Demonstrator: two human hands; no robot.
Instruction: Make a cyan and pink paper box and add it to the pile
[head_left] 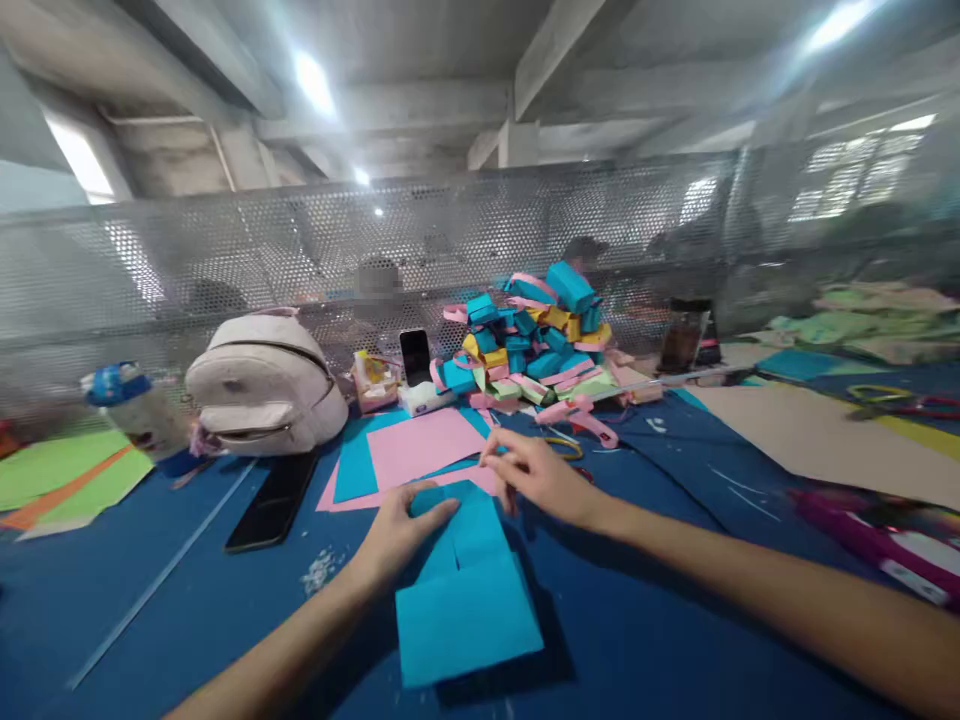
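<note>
A folded turquoise paper (465,590) lies on the dark blue table (187,620) in front of me. My left hand (401,535) rests flat on its upper left part, fingers pressing the fold. My right hand (536,475) pinches the paper's far right corner with fingertips together. Just beyond the hands lie loose pink sheets (424,445) and a turquoise sheet (356,460).
A heap of folded turquoise, pink, yellow and green paper pieces (536,345) stands at the back. A white bag (262,385), a black phone (274,500), a propped phone (415,355), a bottle (135,410), green sheets (67,470), a beige sheet (817,435) and a perforated metal screen (225,250) surround it.
</note>
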